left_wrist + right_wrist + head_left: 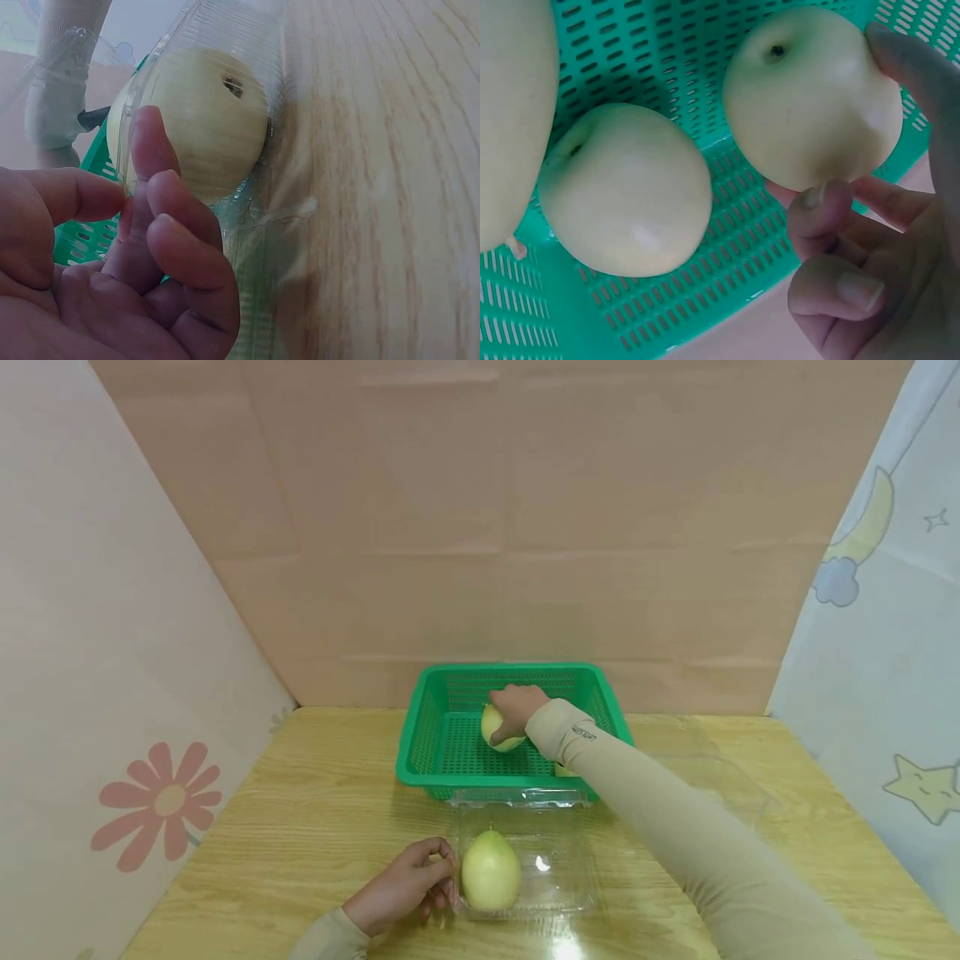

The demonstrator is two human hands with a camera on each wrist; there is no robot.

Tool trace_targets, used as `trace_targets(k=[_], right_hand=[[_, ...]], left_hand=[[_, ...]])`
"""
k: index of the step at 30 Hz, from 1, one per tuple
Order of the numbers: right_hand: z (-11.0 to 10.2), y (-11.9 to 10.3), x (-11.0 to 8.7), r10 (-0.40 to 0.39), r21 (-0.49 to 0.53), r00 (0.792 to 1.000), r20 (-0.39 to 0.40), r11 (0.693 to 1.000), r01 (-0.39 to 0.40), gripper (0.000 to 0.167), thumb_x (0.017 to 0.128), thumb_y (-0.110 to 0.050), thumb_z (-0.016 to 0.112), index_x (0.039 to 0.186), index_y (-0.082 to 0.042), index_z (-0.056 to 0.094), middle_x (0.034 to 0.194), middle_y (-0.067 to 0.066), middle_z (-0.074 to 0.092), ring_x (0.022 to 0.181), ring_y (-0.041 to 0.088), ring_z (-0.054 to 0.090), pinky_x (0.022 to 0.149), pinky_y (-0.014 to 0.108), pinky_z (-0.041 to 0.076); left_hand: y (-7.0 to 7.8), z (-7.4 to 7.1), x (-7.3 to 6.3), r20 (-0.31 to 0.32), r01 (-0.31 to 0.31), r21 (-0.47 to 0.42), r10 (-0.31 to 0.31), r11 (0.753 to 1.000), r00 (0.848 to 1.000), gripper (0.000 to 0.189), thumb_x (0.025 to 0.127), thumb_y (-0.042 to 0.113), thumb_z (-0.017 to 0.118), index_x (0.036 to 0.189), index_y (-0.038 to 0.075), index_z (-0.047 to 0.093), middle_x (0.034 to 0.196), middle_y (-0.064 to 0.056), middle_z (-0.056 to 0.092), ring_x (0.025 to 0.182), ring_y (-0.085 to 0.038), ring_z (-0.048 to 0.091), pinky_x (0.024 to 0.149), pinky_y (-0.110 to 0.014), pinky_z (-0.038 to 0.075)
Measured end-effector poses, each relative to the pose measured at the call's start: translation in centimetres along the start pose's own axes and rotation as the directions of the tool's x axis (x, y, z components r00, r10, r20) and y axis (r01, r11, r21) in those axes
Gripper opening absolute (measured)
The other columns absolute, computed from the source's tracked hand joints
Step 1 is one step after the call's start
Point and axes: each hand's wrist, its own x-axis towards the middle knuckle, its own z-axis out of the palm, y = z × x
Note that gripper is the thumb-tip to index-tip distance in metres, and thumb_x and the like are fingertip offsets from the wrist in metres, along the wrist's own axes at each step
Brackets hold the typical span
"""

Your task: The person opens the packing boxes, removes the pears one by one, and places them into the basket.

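My right hand (517, 706) grips a pale yellow-green pear (814, 97) inside the green basket (408, 752), thumb on one side and fingers on the other. Two more pears are in the basket: a whole one (626, 191) beside the held pear, and another (514, 112) cut off by the left edge of the right wrist view. On the table in front, a clear plastic box (558, 877) holds one pear (491, 872) in its left half. At the box's left side, my left hand (412, 881) pinches the plastic rim between thumb and fingers.
The basket stands against the back paper wall (495, 527), with the box close before it. Right of the basket, a faint clear plastic outline (712, 785) lies on the wooden table (300, 802). Patterned side walls (150, 610) enclose the table.
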Motion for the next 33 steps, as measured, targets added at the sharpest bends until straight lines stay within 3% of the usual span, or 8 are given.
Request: trace_targets(k=[9,17,22,27,30,33], right_hand=[[1.2,0.7,0.6,0.049,0.007,0.999,0.02,0.999,-0.049,0.074,0.085,-0.05,0.076,0.141,-0.009,0.051,0.114,0.007,0.067,0.093,0.022,0.063,0.072,0.037,0.055],[1.3,0.8,0.0,0.073,0.037,0.997,0.025,0.997,-0.074,0.069,0.085,-0.048,0.077,0.135,-0.008,0.054,0.111,0.009,0.068,0.091,0.024,0.065,0.073,0.039,0.056],[1.3,1.0,-0.2,0.084,0.077,0.996,0.025,0.993,-0.086,0.074,0.087,-0.052,0.074,0.141,-0.007,0.051,0.123,0.011,0.065,0.107,0.027,0.063,0.084,0.042,0.055],[0.0,1.8,-0.7,0.096,0.217,0.994,0.06,0.97,-0.107,0.079,0.089,-0.051,0.071,0.148,-0.007,0.044,0.144,0.012,0.054,0.128,0.032,0.054,0.101,0.049,0.048],[-1.4,2.7,-1.5,0.087,0.287,0.993,0.073,0.952,-0.105,0.075,0.091,-0.05,0.068,0.148,-0.006,0.044,0.15,0.014,0.048,0.133,0.035,0.05,0.104,0.052,0.045],[-3.1,3.2,-3.0,0.069,0.332,0.997,0.025,0.94,-0.073,0.066,0.093,-0.044,0.067,0.143,-0.005,0.049,0.147,0.015,0.051,0.129,0.034,0.053,0.101,0.051,0.047]], left_hand=[[0.0,0.2,0.0,-0.001,0.0,-0.007,0.0,1.0,1.0,0.018,0.105,0.019,0.047,0.099,0.003,0.053,0.074,-0.002,0.063,0.062,-0.014,0.054,0.051,-0.026,0.041],[0.3,0.3,-0.1,0.004,0.006,-0.006,-0.006,1.0,1.0,0.019,0.105,0.019,0.048,0.1,0.002,0.053,0.073,-0.002,0.063,0.062,-0.013,0.054,0.051,-0.026,0.04],[0.3,0.2,-0.3,0.015,0.008,-0.001,-0.008,1.0,1.0,0.02,0.106,0.02,0.047,0.1,0.002,0.053,0.074,-0.003,0.064,0.063,-0.014,0.054,0.051,-0.025,0.041],[0.2,0.1,-0.6,0.022,0.007,-0.001,-0.007,1.0,1.0,0.02,0.106,0.021,0.046,0.101,0.003,0.053,0.075,-0.003,0.064,0.063,-0.014,0.054,0.051,-0.025,0.041],[0.3,0.1,-0.7,0.021,0.001,-0.002,-0.001,1.0,1.0,0.02,0.106,0.02,0.046,0.1,0.002,0.053,0.075,-0.003,0.064,0.063,-0.014,0.054,0.051,-0.025,0.041],[0.3,0.1,-0.7,0.018,-0.003,-0.003,0.003,1.0,1.0,0.019,0.106,0.02,0.046,0.1,0.003,0.053,0.075,-0.003,0.064,0.063,-0.014,0.054,0.051,-0.025,0.041]])
